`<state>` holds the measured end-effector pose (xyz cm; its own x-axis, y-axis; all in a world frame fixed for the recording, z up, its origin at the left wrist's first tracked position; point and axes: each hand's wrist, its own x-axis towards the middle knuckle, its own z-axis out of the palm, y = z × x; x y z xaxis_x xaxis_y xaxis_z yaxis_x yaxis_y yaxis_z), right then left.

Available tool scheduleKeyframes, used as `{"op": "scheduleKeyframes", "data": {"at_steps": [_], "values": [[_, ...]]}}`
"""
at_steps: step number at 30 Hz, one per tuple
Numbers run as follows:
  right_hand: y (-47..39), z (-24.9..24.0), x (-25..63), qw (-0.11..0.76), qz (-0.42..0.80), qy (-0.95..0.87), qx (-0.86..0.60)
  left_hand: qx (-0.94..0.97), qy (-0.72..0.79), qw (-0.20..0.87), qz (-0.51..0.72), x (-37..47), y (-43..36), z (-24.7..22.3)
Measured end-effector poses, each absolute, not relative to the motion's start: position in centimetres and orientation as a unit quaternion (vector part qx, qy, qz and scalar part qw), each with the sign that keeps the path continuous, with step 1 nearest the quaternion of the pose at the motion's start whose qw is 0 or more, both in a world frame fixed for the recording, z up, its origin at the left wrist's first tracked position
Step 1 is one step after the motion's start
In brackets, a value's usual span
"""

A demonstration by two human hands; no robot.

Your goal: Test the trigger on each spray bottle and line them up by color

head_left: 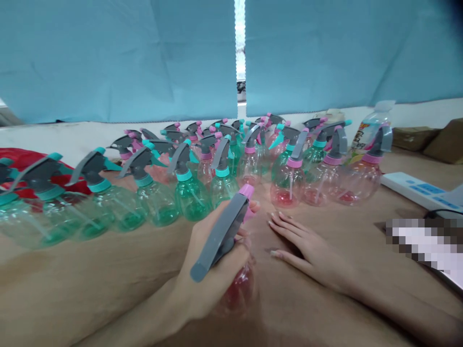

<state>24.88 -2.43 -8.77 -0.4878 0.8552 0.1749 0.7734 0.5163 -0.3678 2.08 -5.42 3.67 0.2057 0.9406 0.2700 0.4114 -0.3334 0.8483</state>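
A pink spray bottle [240,289] with a grey trigger head and pink nozzle is in my left hand [213,241], whose fingers wrap round its neck just under the head. The bottle stands at the near middle of the table, and my hand hides part of its body and collar. To its right, my right hand [304,246] lies palm down on the brown tabletop with its fingers stretched out, holding nothing. Just beyond its fingertips stands another pink spray bottle [287,185]. A green spray bottle [193,197] is beyond my left hand.
Several more green and pink spray bottles fill the far side of the table [119,270]. At right are a labelled drink bottle [372,127], brown boxes [446,142], a white device with blue buttons [423,190] and a pixelated flat object [430,246]. Red material [21,161] lies at left; a blue curtain [119,58] hangs behind.
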Motion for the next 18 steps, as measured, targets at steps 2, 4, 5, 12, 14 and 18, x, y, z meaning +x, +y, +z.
{"op": "scheduleKeyframes", "data": {"at_steps": [2,4,5,12,14,18], "values": [[-2.43,-8.73,24.87,0.169,0.123,-0.854,-0.477,0.712,0.481,0.308,0.409,1.96,-5.47,3.7],[-2.41,-8.72,24.86,0.167,0.124,-0.857,-0.472,0.722,0.477,0.296,0.403,1.85,-5.46,3.77],[-2.4,-8.73,24.86,0.166,0.124,-0.858,-0.471,0.728,0.473,0.293,0.401,1.81,-5.43,3.82],[-2.39,-8.84,24.93,0.175,0.124,-0.855,-0.473,0.749,0.461,0.298,0.371,1.61,-5.41,4.49],[-2.43,-8.8,24.93,0.172,0.122,-0.856,-0.472,0.753,0.456,0.294,0.372,1.55,-5.39,4.51],[-2.5,-8.62,24.84,0.168,0.124,-0.854,-0.477,0.742,0.477,0.272,0.385,1.58,-5.29,4.17]]}}
